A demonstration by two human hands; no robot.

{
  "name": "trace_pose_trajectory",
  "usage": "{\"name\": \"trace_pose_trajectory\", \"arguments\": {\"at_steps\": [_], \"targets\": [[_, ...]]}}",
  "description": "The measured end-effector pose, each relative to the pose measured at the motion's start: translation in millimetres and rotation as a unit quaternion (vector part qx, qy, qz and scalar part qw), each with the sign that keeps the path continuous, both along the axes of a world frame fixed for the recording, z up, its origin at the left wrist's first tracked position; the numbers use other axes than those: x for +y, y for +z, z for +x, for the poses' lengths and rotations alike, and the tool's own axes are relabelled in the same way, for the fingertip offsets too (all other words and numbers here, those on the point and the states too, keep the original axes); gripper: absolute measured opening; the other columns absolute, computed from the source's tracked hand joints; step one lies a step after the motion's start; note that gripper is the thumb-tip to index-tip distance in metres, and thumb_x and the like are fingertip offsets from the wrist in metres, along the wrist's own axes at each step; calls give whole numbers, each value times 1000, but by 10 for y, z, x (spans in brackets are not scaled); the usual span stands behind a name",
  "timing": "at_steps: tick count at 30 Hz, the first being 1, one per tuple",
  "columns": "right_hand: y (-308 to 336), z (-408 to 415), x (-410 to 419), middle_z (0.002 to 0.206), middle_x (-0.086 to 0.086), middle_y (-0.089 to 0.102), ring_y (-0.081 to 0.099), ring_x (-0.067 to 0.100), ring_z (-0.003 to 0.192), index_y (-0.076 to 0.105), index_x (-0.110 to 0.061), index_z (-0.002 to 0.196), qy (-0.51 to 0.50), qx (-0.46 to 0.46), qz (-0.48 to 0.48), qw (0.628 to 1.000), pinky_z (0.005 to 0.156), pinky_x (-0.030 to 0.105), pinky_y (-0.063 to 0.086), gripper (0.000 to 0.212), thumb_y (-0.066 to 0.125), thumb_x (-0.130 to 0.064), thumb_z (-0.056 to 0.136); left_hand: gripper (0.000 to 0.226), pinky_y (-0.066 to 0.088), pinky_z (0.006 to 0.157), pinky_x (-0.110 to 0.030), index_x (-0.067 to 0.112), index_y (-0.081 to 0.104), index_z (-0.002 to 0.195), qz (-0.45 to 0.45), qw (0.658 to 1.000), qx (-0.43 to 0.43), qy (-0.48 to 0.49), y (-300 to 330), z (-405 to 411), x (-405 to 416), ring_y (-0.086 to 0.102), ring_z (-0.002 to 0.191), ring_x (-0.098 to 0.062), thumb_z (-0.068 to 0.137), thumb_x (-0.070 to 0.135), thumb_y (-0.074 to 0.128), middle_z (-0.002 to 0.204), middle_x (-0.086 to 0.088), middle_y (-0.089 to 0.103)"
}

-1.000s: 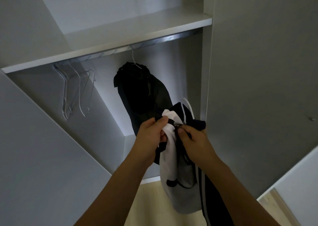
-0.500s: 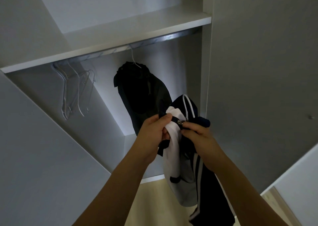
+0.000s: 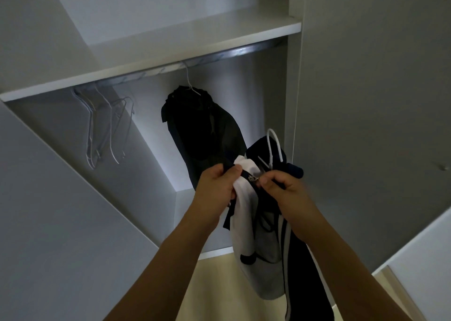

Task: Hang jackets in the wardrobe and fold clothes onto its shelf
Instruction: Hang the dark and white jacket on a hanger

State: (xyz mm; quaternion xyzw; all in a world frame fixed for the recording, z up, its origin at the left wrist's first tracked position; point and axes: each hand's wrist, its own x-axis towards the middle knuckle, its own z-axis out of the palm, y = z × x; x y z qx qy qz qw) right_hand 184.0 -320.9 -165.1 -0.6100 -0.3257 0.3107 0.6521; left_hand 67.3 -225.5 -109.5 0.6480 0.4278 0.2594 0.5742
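1. My left hand grips the collar edge of a navy-and-white zip-up track jacket, fingers curled tight round the fabric.
2. My right hand pinches the opposite front edge of the jacket just beside the small metal zip slider, thumb and fingers closed on the cloth.
3. The jacket hangs in the air between my hands, in front of the open white wardrobe; its white panel and striped navy sleeve trail downward over the pale wood floor.
4. A white plastic hanger hook rises from the jacket's neck, below the rail and not on it.
5. A silver metal hanging rail runs under the white wardrobe shelf.
6. A black jacket on a white wire hanger hangs from the rail, directly behind my hands and partly hidden by them.
7. A cluster of bare metal hangers hangs at the rail's left end, well apart from the black jacket.
8. No writing or brand mark can be read on either garment; the light is dim.
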Motion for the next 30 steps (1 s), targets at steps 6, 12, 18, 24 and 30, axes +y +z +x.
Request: {"name": "trace_pose_trajectory", "arguments": {"at_steps": [6,12,18,24,30], "targets": [[-52,171,-24,117,20,55,60,23,95,67,-24,66,-82,-81,-86,990,84,25,47,27,64,-9,89,11,52,66,-29,16,64,95,13,991,-18,129,-87,-205,307,60,80,-21,97,23,56,89,-8,63],[7,166,-16,102,18,61,62,24,92,69,-19,68,-15,-87,-86,992,81,25,51,27,60,-10,92,50,36,102,-48,10,44,131,380,873,272,141,-259,-338,342,45,123,-35,87,25,62,129,-16,48],[48,107,48,88,22,63,62,23,80,67,-6,74,1,-99,-81,992,75,28,52,19,61,-10,92,29,-7,117,-57,29,56,121,466,804,323,-178,-457,-58,-28,45,123,-16,96,39,43,118,9,61],[46,376,-2,124,23,53,59,32,102,67,-13,68,-80,-123,-128,981,100,41,46,22,64,-3,88,19,25,108,-45,30,59,96,411,837,345,-107,-517,-338,277,61,92,-15,99,33,40,90,10,63],[224,362,13,122,17,53,60,25,99,68,-19,74,-43,-125,-96,987,77,18,44,19,62,-15,92,17,26,106,-50,29,55,101,360,817,421,-160,-495,-428,423,56,98,-15,93,41,47,96,10,57]]}}
